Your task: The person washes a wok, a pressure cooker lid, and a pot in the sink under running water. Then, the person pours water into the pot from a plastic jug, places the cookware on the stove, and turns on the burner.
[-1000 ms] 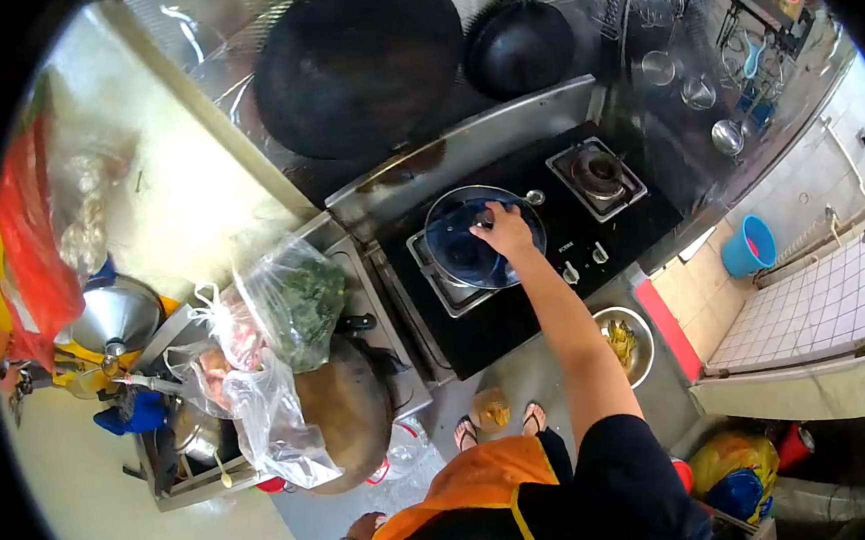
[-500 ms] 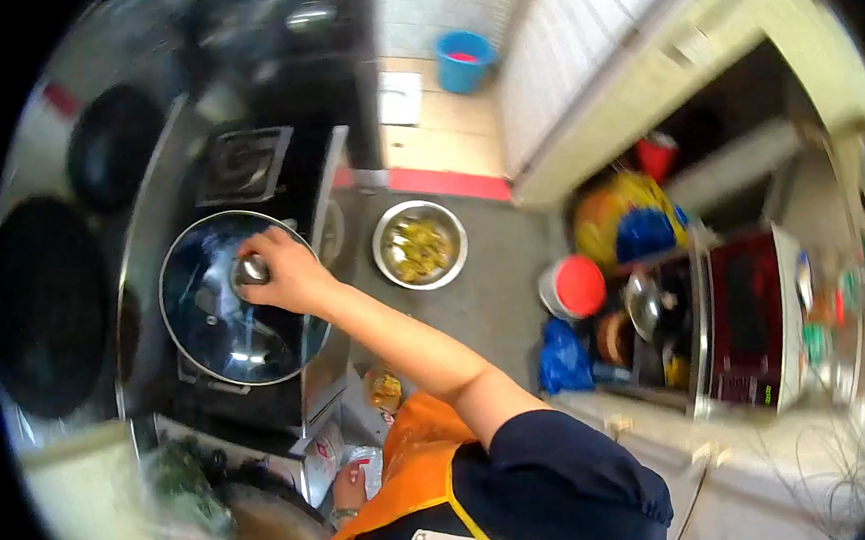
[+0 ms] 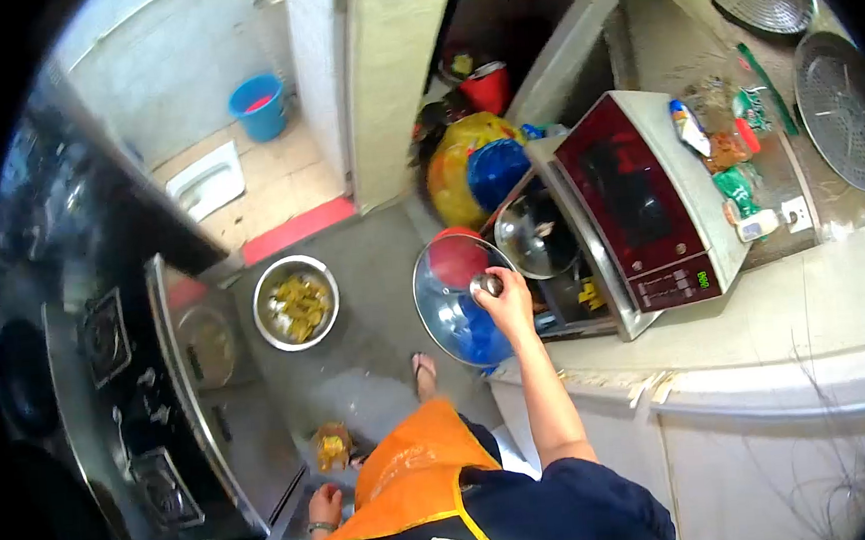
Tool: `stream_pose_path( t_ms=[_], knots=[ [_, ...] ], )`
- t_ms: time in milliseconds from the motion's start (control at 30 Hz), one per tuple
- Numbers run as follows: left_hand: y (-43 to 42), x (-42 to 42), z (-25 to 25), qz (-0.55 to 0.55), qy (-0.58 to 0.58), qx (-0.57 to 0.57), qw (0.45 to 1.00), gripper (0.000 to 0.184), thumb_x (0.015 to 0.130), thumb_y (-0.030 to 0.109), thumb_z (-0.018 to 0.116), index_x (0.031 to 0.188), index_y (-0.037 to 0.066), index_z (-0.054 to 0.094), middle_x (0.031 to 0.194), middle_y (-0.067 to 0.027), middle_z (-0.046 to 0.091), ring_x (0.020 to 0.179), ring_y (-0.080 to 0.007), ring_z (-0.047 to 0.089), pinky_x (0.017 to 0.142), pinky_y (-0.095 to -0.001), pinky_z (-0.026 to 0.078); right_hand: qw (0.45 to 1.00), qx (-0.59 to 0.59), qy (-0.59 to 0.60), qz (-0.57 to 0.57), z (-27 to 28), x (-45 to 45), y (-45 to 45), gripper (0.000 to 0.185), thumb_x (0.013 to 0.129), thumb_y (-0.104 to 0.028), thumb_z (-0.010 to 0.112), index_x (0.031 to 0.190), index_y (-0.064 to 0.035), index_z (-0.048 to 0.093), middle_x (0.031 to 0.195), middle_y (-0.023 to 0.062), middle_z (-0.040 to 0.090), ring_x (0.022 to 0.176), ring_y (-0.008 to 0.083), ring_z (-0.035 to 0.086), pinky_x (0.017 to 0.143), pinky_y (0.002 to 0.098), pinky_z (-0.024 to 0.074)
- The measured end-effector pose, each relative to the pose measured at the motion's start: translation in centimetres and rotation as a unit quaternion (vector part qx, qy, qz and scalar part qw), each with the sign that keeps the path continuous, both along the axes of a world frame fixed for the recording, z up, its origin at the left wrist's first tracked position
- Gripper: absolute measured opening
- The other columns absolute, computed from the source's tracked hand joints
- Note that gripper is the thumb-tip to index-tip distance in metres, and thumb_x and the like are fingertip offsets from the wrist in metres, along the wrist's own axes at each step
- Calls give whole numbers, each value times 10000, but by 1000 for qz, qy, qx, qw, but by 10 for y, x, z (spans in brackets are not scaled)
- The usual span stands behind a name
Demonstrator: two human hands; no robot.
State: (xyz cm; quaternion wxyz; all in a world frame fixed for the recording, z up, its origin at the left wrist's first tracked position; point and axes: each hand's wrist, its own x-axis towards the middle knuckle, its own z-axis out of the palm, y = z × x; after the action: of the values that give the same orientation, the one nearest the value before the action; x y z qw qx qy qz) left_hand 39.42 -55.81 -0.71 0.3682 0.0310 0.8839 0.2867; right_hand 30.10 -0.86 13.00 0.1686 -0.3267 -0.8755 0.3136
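My right hand [image 3: 510, 305] is closed around the dark knob of a round glass lid [image 3: 446, 294] with a metal rim. The lid is held in the air over the right side of the floor. Through its glass show a red-topped bucket and a blue bag. My left hand [image 3: 326, 505] hangs low beside the orange apron [image 3: 412, 482], its fingers curled, and I see nothing in them. On the left, the black gas stove [image 3: 130, 391] has its burner grates uncovered.
A steel bowl [image 3: 296, 303] of yellow-green food stands on the floor. At right are a red-fronted microwave [image 3: 638, 195], a second glass lid [image 3: 538, 234] on the shelf below, and perforated steamer trays [image 3: 848, 110]. A blue bucket [image 3: 259, 107] stands beyond the doorway.
My right hand has carried the lid from over the stove to the right, near the shelf. The view has turned right. My left hand is no longer by the foil-like package.
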Motion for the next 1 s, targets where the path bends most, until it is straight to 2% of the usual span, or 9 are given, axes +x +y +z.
stream_pose_path(
  t_ms=[133,233,300,367,400,500,667,833,1000],
  knots=[
    [101,-51,27,-67,-42,-51,996,287,796,227,598,997,23,614,985,-175,624,888,-326,604,775,-400,477,989,121,87,-14,116,8,80,400,662,-178,693,1035,-57,615,1004,150,578,920,284,569,812,361,459],
    [174,-102,15,-145,18,16,989,290,802,201,595,1022,13,607,1012,-185,620,923,-330,599,798,-394,474,975,131,163,-73,204,10,143,430,684,-181,681,1089,-53,617,993,155,582,894,264,576,784,344,458],
    [212,-129,7,-111,48,66,990,288,812,176,585,1043,4,597,1013,-183,623,942,-313,602,807,-380,476,974,136,88,-156,249,12,190,484,700,-212,671,1150,-50,595,948,163,592,870,257,594,769,341,460],
    [242,-152,-13,-74,76,141,984,291,827,150,573,1070,-9,581,1011,-174,631,962,-280,610,812,-356,481,964,179,85,-175,263,19,248,518,694,-246,657,1165,-42,581,911,196,626,845,268,624,760,351,467],
    [259,-161,-2,-48,61,160,984,278,819,177,576,1039,10,605,1027,-177,618,951,-315,598,813,-382,476,963,177,55,-193,272,25,262,521,692,-260,646,1154,-29,582,916,215,632,847,283,633,768,351,467],
    [278,-171,22,-83,92,136,983,279,821,186,579,1038,12,607,1026,-171,619,949,-307,602,807,-380,478,948,203,-26,-244,276,55,311,550,684,-303,618,1132,13,577,967,246,624,910,329,626,816,362,465],
    [243,-167,-16,-103,21,34,994,318,809,221,601,1045,8,604,1014,-167,630,949,-303,608,812,-378,479,927,233,-44,-291,254,106,369,549,688,-312,626,1133,7,581,1001,243,617,956,327,611,847,358,451],
    [217,-163,-16,-129,9,-54,990,335,805,254,610,1038,13,619,997,-155,647,941,-280,621,820,-347,480,925,229,-51,-298,244,109,374,549,692,-319,636,1129,8,582,993,244,618,948,340,609,839,372,455],
    [220,-173,-26,-115,-12,-40,992,329,803,249,614,1054,37,609,1030,-171,629,964,-313,601,824,-398,476,917,248,-68,-304,245,100,366,498,691,-316,629,1090,-18,607,925,246,628,890,360,616,799,401,466]
  ],
)
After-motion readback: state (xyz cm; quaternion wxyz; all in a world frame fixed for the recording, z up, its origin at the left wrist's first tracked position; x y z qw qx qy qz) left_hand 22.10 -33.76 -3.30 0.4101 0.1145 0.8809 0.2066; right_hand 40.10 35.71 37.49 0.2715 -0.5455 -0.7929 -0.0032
